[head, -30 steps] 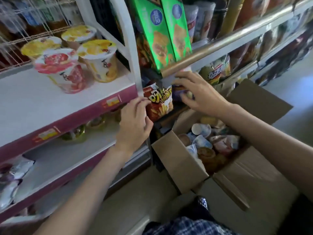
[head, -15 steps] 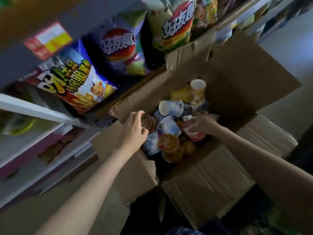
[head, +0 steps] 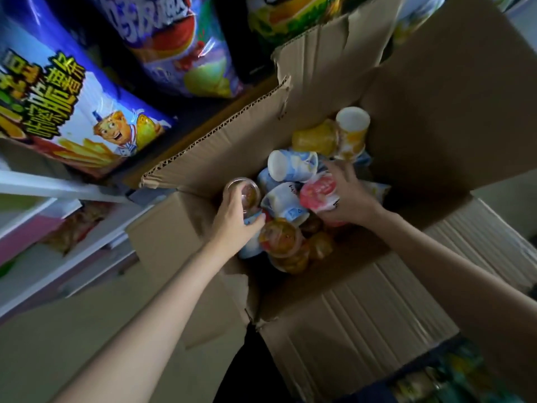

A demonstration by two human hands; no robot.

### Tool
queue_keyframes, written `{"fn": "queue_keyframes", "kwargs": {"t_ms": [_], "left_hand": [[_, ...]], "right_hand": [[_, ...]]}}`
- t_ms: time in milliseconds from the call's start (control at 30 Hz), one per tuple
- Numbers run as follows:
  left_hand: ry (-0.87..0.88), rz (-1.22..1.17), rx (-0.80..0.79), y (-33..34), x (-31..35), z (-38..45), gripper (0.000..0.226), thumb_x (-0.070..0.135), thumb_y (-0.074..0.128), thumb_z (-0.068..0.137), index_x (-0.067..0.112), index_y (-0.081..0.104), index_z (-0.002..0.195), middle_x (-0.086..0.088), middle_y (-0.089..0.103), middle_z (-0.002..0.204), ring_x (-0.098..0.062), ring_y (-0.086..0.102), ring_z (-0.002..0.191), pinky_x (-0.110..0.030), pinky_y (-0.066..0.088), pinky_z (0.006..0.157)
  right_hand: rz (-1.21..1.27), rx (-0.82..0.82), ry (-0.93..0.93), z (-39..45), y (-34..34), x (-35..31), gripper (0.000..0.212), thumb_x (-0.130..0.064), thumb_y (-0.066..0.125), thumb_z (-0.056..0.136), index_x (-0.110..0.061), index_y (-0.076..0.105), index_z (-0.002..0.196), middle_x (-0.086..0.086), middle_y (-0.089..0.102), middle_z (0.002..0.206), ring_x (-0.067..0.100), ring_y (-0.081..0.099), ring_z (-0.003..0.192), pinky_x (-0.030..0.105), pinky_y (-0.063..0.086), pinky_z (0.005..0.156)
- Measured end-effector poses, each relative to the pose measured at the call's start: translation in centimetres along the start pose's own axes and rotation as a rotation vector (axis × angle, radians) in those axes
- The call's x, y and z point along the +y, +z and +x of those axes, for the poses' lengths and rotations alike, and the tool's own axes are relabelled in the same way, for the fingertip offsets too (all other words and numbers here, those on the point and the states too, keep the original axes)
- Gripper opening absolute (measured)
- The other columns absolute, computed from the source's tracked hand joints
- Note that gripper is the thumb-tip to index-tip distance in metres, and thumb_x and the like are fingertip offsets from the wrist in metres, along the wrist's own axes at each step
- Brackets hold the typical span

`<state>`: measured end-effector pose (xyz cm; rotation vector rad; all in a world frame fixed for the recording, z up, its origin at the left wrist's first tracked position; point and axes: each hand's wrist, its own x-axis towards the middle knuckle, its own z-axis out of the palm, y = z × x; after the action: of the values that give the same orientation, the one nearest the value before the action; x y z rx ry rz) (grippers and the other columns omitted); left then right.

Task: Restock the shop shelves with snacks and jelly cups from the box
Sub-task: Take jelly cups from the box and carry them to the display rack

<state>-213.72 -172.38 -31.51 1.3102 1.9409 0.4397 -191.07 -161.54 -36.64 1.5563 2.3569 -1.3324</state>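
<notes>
Two bare arms reach down into the open cardboard box (head: 363, 301), because that is where the treats wait before they go on the shelves. The left hand (head: 232, 219) is nearest. Its fingers curl round a small clear jelly cup (head: 242, 191) at the box's left edge, gripping it from the side so it can come straight up and out. The right hand (head: 347, 196) is a bit further in. Its fingers bend round a pink and white cup (head: 318, 194) lying on its side in the pile, and it looks like a grab is just starting.

More cups (head: 292, 165) lie jumbled all round, tipped every way, since they were just packed loose. The box flaps stand open so hands can get in.

Behind the box, big snack bags (head: 87, 112) stand on the shelf (head: 43, 184), faces turned out so shoppers can read them.
</notes>
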Motion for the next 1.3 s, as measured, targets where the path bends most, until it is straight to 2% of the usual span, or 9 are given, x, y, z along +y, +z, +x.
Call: {"fn": "queue_keyframes", "kwargs": {"t_ms": [67,200,367,467,567,833,1000,1200,1300], "left_hand": [[-0.089,-0.169,-0.084,-0.3,1.7,0.6,0.07,0.021,0.073,0.078,0.008,0.035,0.137,-0.007,0.042,0.134,-0.019,0.043,0.124,-0.012,0.032,0.093],[-0.237,-0.349,-0.399,0.0,5.9,1.3,0.079,0.031,0.068,0.081,0.016,0.024,0.145,0.004,0.04,0.133,-0.005,0.039,0.122,-0.013,0.032,0.093],[-0.334,-0.387,-0.479,0.5,6.8,1.9,0.071,0.034,0.07,0.079,0.019,0.035,0.139,0.003,0.051,0.134,-0.01,0.053,0.112,-0.021,0.047,0.084],[-0.296,-0.238,-0.362,0.5,6.0,2.1,0.075,0.023,0.076,0.075,0.012,0.035,0.137,-0.004,0.049,0.132,-0.014,0.05,0.115,-0.02,0.04,0.088],[-0.246,0.04,-0.239,-1.3,3.6,2.4,0.1,0.04,0.085,0.056,0.012,0.034,0.138,-0.007,0.044,0.135,-0.022,0.044,0.125,-0.029,0.037,0.102],[-0.307,0.17,-0.181,-5.5,-0.3,-0.4,0.109,0.038,0.083,0.06,0.016,0.02,0.145,-0.01,0.032,0.143,-0.025,0.035,0.131,-0.04,0.033,0.109],[-0.322,0.171,-0.218,-6.0,-0.4,-0.9,0.119,0.053,0.073,0.045,0.017,0.019,0.145,-0.008,0.031,0.143,-0.025,0.035,0.131,-0.042,0.035,0.107],[-0.204,0.137,-0.16,-8.0,0.8,-2.3,0.1,0.037,0.078,0.069,0.016,0.018,0.147,-0.007,0.026,0.147,-0.022,0.029,0.135,-0.031,0.027,0.106],[-0.136,0.106,-0.101,-9.7,2.4,-3.9,0.108,0.055,0.075,0.058,0.017,0.023,0.146,-0.005,0.029,0.146,-0.022,0.03,0.135,-0.029,0.024,0.107]], "right_hand": [[-0.095,-0.05,-0.184,-1.4,-1.8,-2.2,0.112,-0.037,0.082,0.065,-0.028,0.008,0.148,0.009,0.017,0.145,0.031,0.036,0.129,0.046,0.045,0.095],[-0.19,-0.108,-0.35,-3.1,-3.0,-5.9,0.123,-0.05,0.079,0.065,-0.047,-0.018,0.14,0.006,0.016,0.145,0.03,0.054,0.109,0.043,0.052,0.082],[-0.044,-0.08,-0.37,-3.9,-2.3,-7.0,0.115,-0.036,0.08,0.068,-0.038,-0.007,0.143,-0.001,0.018,0.14,0.012,0.051,0.084,0.023,0.045,0.075],[0.081,-0.125,-0.307,-3.6,-1.8,-5.8,0.114,-0.042,0.08,0.067,-0.038,-0.004,0.144,-0.002,0.018,0.144,0.01,0.043,0.113,0.014,0.035,0.09],[-0.021,-0.279,-0.163,-1.9,-1.2,-2.6,0.105,-0.039,0.078,0.071,-0.028,0.007,0.148,0.0,0.016,0.15,0.016,0.022,0.137,0.023,0.024,0.105],[-0.74,-0.481,-0.341,6.1,5.0,-2.8,0.093,-0.038,0.067,0.081,-0.027,0.005,0.149,0.008,-0.001,0.157,0.033,0.006,0.141,0.045,0.016,0.112],[-0.917,-0.393,-0.398,6.5,4.9,-3.3,0.092,-0.051,0.069,0.075,-0.021,0.017,0.145,0.007,0.027,0.142,0.031,0.025,0.128,0.042,0.025,0.104],[-0.693,-0.075,-0.287,1.1,-3.3,-5.0,0.102,-0.044,0.075,0.07,-0.02,0.014,0.148,0.006,0.027,0.142,0.036,0.022,0.129,0.049,0.02,0.106],[-0.609,0.066,-0.38,-1.8,-7.2,-9.3,0.111,-0.042,0.082,0.062,-0.016,0.017,0.148,0.009,0.037,0.134,0.035,0.034,0.122,0.047,0.03,0.101]]}}
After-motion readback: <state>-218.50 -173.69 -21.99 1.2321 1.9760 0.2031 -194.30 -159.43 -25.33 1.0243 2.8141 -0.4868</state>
